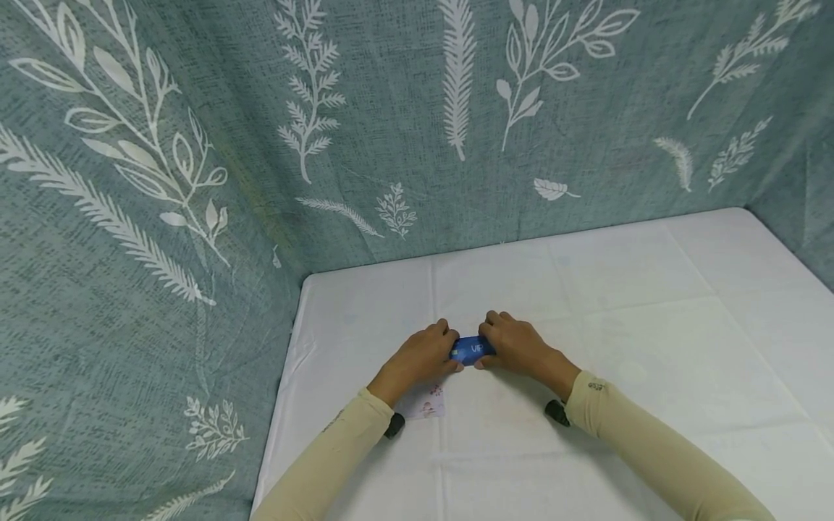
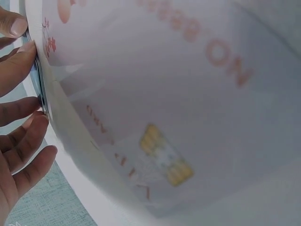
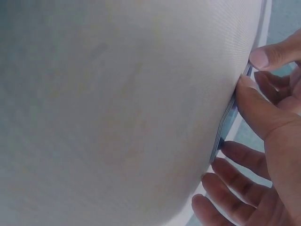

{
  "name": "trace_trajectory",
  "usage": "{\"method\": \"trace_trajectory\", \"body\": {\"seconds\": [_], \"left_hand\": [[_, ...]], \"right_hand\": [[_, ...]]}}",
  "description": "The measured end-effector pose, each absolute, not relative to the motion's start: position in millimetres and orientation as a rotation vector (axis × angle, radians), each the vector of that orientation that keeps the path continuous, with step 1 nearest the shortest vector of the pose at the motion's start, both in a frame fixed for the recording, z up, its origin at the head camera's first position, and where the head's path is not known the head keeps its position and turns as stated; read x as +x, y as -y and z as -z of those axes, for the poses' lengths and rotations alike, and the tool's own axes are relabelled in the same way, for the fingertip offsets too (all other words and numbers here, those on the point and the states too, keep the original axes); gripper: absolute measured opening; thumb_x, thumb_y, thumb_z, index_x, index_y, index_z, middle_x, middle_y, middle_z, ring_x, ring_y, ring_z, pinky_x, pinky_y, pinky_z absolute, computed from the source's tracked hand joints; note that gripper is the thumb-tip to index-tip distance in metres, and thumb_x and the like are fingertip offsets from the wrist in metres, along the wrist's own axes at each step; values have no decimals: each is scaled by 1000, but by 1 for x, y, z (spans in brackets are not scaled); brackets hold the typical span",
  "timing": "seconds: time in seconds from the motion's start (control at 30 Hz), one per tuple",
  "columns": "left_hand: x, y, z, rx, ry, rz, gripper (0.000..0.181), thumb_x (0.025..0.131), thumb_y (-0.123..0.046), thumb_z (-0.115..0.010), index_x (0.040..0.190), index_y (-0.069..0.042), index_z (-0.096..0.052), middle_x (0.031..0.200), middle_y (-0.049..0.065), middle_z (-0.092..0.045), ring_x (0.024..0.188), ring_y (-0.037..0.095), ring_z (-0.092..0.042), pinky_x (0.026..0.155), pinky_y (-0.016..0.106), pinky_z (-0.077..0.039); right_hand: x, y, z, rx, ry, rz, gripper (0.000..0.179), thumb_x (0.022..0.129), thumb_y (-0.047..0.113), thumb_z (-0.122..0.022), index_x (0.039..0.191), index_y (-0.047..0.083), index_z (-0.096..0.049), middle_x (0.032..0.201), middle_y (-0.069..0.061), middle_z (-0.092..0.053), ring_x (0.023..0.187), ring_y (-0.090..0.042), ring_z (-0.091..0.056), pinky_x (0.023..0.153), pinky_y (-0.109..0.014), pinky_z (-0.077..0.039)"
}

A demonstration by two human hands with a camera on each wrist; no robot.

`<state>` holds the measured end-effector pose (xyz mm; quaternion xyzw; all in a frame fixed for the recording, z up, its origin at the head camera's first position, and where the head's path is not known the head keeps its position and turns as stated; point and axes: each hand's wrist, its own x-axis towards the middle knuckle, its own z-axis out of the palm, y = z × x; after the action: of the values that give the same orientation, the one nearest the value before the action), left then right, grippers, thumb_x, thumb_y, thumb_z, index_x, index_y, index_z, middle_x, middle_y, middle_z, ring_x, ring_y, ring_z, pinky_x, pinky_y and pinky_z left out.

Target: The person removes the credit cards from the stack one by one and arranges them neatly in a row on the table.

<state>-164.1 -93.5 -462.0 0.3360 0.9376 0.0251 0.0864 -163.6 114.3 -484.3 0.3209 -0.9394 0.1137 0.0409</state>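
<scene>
Both hands hold a small stack of blue cards (image 1: pixel 472 350), the top one printed "VIP", a little above or on the white table. My left hand (image 1: pixel 426 351) pinches its left end between thumb and fingers. At the right end, my right hand (image 1: pixel 517 345) pinches it likewise. In the left wrist view the stack (image 2: pixel 40 80) appears edge-on as several thin layers; the right wrist view shows its edge (image 3: pixel 221 127) too. A pale pink card (image 1: pixel 430 405) with red flowers lies by the left forearm, partly hidden; up close, this card (image 2: pixel 188 113) shows a gold chip.
A white cloth covers the table (image 1: pixel 625 347). Green-grey curtains (image 1: pixel 391 145) with white leaf prints hang behind it and along its left side. Dark wrist cameras, one being the right camera (image 1: pixel 557 413), sit under the forearms near the tabletop.
</scene>
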Motion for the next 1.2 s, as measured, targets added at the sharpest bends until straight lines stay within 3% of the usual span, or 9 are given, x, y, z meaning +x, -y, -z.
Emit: {"method": "trace_trajectory", "body": {"seconds": [1.2], "left_hand": [[-159,93,461,1069,-2843,7,49,89,-41,-63,121,-4,-56,103,7,-52,80,13,-49,71,29,-47]], "right_hand": [[-163,-114,487,1004,2874,-329,54,77,49,-74,107,6,-63,99,-7,-56,80,-16,-51,63,-31,-48]]}}
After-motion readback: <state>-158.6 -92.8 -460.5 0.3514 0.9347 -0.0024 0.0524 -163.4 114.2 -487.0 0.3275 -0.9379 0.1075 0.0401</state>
